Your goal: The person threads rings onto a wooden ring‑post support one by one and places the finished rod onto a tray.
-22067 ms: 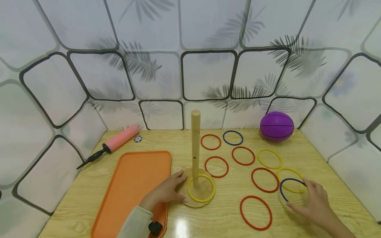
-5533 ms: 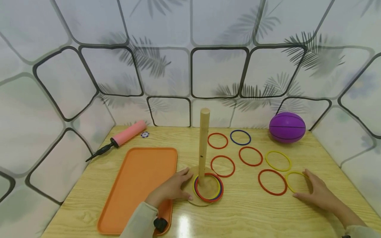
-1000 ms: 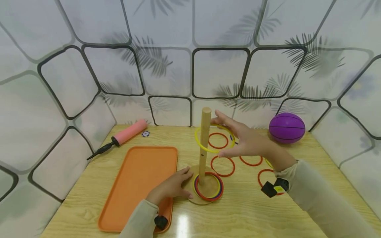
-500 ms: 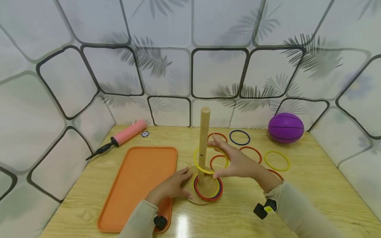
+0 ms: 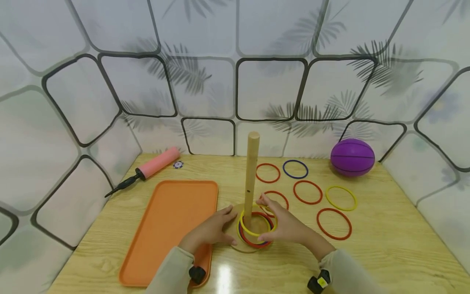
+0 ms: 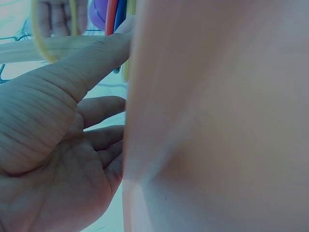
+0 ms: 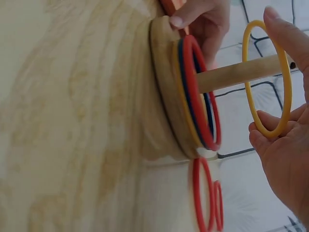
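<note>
A wooden peg [image 5: 252,171] stands upright on a round wooden base [image 5: 235,244]. Yellow, blue and red rings [image 7: 199,92] lie stacked on that base. My right hand [image 5: 282,224] pinches a yellow ring [image 5: 243,227] threaded over the peg, low down, just above the stack. The right wrist view shows this yellow ring [image 7: 268,77] clear of the stack, held between a fingertip [image 7: 277,21] and the thumb. My left hand [image 5: 214,229] rests with straight fingers on the base's left edge. In the left wrist view its palm [image 6: 53,159] fills the frame beside the blurred tray edge [image 6: 217,121].
Several loose rings lie right of the peg, among them a blue ring [image 5: 295,160] and a yellow ring [image 5: 341,186]. A purple ball [image 5: 352,157] sits at the back right. An orange tray [image 5: 172,220] lies left, with a pink pump [image 5: 158,165] behind it.
My right hand slid the yellow ring down the peg, from near its top to just above the stacked rings. The left hand stayed on the base.
</note>
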Available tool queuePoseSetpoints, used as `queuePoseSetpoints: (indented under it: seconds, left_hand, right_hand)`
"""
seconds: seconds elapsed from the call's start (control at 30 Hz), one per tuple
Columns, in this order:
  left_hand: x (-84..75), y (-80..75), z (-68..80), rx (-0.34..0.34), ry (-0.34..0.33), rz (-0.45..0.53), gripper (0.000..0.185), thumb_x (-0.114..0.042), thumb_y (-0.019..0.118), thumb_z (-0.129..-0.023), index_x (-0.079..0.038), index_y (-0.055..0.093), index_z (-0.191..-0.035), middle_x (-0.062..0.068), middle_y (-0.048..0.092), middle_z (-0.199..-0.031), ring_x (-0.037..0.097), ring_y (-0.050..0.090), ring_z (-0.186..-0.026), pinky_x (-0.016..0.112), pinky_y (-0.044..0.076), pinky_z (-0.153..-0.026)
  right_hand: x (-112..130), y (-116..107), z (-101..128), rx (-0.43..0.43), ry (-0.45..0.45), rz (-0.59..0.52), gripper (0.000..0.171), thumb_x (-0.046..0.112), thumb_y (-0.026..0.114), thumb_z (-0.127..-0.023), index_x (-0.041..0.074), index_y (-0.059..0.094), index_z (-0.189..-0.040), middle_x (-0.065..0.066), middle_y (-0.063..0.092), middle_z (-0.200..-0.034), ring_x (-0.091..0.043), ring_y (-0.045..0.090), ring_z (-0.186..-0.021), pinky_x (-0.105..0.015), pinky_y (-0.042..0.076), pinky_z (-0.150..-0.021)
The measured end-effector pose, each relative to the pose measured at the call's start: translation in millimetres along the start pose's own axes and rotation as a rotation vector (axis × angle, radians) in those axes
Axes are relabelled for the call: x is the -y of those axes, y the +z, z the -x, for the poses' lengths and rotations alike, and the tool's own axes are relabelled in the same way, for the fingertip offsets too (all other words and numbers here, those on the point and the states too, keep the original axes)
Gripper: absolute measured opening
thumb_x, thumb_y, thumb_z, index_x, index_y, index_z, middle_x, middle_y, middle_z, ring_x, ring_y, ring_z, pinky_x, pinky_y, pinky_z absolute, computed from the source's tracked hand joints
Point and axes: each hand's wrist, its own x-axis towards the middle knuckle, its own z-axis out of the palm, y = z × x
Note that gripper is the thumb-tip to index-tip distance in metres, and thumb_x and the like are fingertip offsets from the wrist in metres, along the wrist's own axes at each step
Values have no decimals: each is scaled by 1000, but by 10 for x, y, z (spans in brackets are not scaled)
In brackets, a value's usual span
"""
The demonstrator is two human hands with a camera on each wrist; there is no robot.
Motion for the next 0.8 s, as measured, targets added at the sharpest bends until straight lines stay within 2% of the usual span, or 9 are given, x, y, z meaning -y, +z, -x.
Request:
queuePoseSetpoints:
  seconds: [0.23, 0.33, 0.5, 0.8]
  left_hand:
    - [-13, -5, 3, 8, 1, 1, 85, -32, 80, -75, 1, 40, -142, 21, 24, -152, 38, 24, -139, 51, 27, -109]
    - [-11, -5, 6, 4, 6, 0, 85, -31, 80, -75, 1, 40, -142, 21, 24, -152, 38, 24, -138, 50, 27, -109]
    - [-9, -8, 7, -3, 20, 1, 85, -31, 80, -75, 2, 40, -142, 23, 25, -151, 39, 25, -138, 51, 27, -109]
    - [-14, -14, 7, -6, 33, -12, 84, -31, 80, -75, 3, 41, -141, 24, 26, -151, 40, 26, -138, 51, 27, -109]
  right_hand:
    - [-103, 126, 34, -49, -55, 42, 113, 31, 84, -70, 5, 10, -152, -22, 42, -140, -38, 35, -130, -56, 36, -99]
    - [-140, 159, 42, -47, -30, 52, 115, 37, 83, -70, 4, 11, -152, -20, 41, -142, -36, 32, -132, -56, 34, -101]
    - [-193, 206, 56, -33, 28, 48, 116, 45, 83, -68, 3, 15, -152, -16, 38, -146, -32, 26, -137, -58, 25, -106]
    - [-234, 246, 86, -16, 35, 51, 114, 46, 82, -69, 2, 16, -151, -14, 34, -148, -30, 26, -138, -57, 27, -106]
